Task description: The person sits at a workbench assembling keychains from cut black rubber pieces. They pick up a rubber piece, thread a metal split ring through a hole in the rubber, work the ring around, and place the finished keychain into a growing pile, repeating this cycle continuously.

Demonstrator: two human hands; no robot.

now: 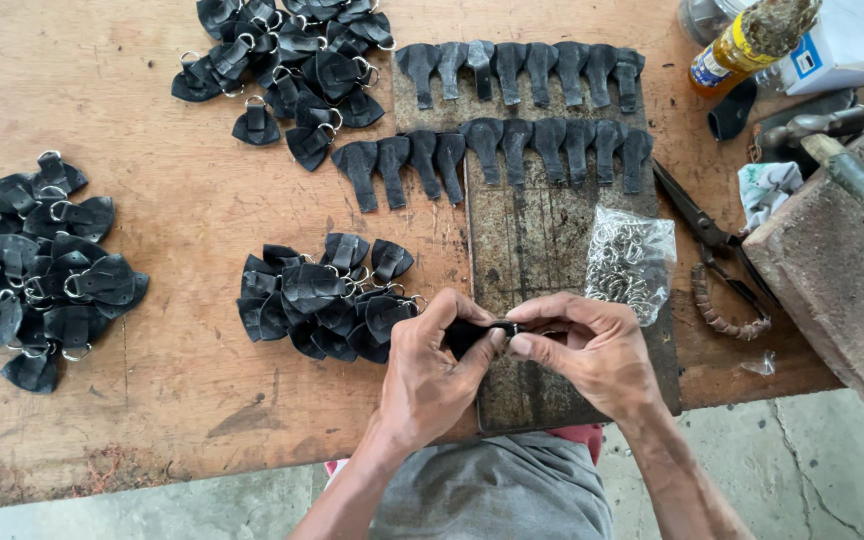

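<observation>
**Here, one black tab pinched between two hands over the dark board**

Right at the near edge of the dark work board (537,240), both hands meet on a single black leather tab (464,335). The left hand (430,375) has thumb and fingers clamped on the tab's wider body, which sits on the left side of the pinch. The right hand (592,355) closes its fingertips together on the tab's narrow end, where a small metal ring (508,327) seems to sit, though it's mostly hidden. So the tab's long axis runs left to right, hand to hand, roughly level with the board's near edge, and it's held just above the board, not lying on it.

Just left of the board sits a pile of finished ringed tabs (327,300), close to the left hand. On the board's far half, two rows of flat tabs (512,110) lie side by side, narrow ends pointing toward the person. Toward the board's right edge rests a clear bag of metal rings (630,262), nearer the right hand, with pliers (697,220) just off that edge.
</observation>
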